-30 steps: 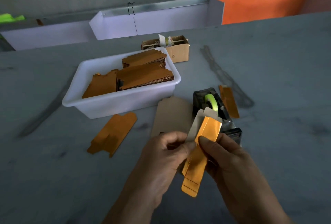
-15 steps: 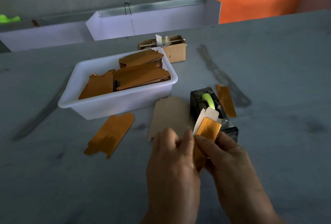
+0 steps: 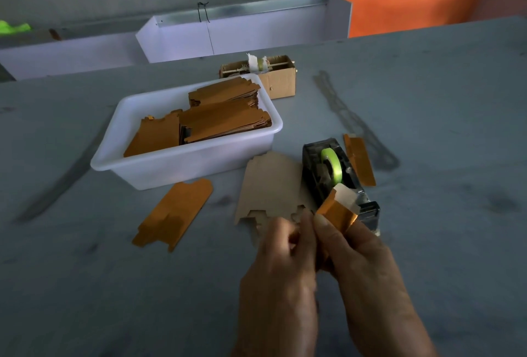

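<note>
Both hands hold a small orange card piece [image 3: 336, 211] with a pale inner side, low in the middle of the view. My left hand [image 3: 281, 277] pinches its lower part between fingers and thumb. My right hand [image 3: 362, 265] grips it from the right, thumb on its front. Most of the piece is hidden between the hands; only its folded top end shows. Just behind it stands a black tape dispenser [image 3: 328, 174] with a green tape roll [image 3: 332, 165].
A white tub [image 3: 159, 168] holds stacks of orange card blanks [image 3: 225, 120]. One flat orange blank [image 3: 174, 212] and a pale brown blank [image 3: 271, 185] lie on the grey table. An orange strip [image 3: 360, 160] lies right of the dispenser. A small cardboard box [image 3: 281, 80] stands behind.
The long orange piece that hung down between the hands has been folded up and drawn in. My left hand has turned over it, so only the top end shows.
</note>
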`<action>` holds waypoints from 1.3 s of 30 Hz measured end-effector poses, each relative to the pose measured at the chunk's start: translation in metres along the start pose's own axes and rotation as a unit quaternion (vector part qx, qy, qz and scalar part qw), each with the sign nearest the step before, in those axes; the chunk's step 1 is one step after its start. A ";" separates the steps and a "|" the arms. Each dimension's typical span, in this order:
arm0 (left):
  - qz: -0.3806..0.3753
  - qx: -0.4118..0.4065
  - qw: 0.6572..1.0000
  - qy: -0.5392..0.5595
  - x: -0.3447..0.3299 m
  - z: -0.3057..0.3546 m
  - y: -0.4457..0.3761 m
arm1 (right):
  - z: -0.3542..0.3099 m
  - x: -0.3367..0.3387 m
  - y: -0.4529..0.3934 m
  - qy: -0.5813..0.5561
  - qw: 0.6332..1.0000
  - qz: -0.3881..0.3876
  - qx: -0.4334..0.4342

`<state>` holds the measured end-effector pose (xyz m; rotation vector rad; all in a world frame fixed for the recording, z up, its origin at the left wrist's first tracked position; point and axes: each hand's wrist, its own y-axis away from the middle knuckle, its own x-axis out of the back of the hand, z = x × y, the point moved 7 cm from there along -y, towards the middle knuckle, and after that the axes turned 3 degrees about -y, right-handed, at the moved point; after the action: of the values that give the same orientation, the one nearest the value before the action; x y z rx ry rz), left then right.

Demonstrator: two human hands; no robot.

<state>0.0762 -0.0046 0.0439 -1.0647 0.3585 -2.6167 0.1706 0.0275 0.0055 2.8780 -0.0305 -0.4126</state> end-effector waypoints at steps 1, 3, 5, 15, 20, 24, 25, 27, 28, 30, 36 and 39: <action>-0.004 0.024 1.000 0.002 0.003 -0.006 -0.001 | 0.001 0.000 -0.001 -0.002 1.000 0.002 0.001; 0.011 0.041 0.999 -0.014 0.012 -0.018 -0.002 | 0.001 -0.003 -0.002 -0.003 1.000 -0.006 0.006; -0.027 0.160 0.981 0.103 0.015 -0.034 -0.005 | 0.000 -0.004 -0.002 -0.003 1.000 -0.015 0.018; -0.142 0.277 0.888 0.337 0.001 -0.042 -0.010 | -0.043 0.014 0.002 0.227 0.956 0.049 0.178; -0.110 0.305 0.886 0.330 -0.015 -0.045 -0.015 | -0.067 0.058 -0.028 0.329 0.919 0.124 0.179; -0.150 0.304 0.876 0.344 -0.026 -0.037 -0.016 | -0.046 0.053 -0.047 0.288 0.955 0.014 0.062; -0.156 0.303 0.875 0.344 -0.026 -0.037 -0.017 | -0.045 0.052 -0.049 0.290 0.955 0.010 0.060; -0.154 0.314 0.865 0.360 -0.027 -0.040 -0.016 | -0.042 0.052 -0.053 0.294 0.954 0.011 0.060; -0.145 0.327 0.855 0.376 -0.027 -0.042 -0.016 | -0.041 0.052 -0.054 0.293 0.954 0.012 0.060; -0.129 0.347 0.840 0.397 -0.028 -0.045 -0.015 | -0.039 0.051 -0.054 0.283 0.957 0.015 0.056; -0.144 0.352 0.820 0.429 -0.044 -0.035 -0.013 | -0.031 0.051 -0.056 0.220 0.975 0.005 0.018; -0.151 0.358 0.794 0.468 -0.053 -0.027 -0.012 | -0.026 0.050 -0.053 0.094 0.995 -0.026 -0.026</action>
<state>0.0911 0.0290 -0.0047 0.5026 -0.6500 -2.9214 0.2249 0.0819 0.0034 2.8569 0.0856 -0.1482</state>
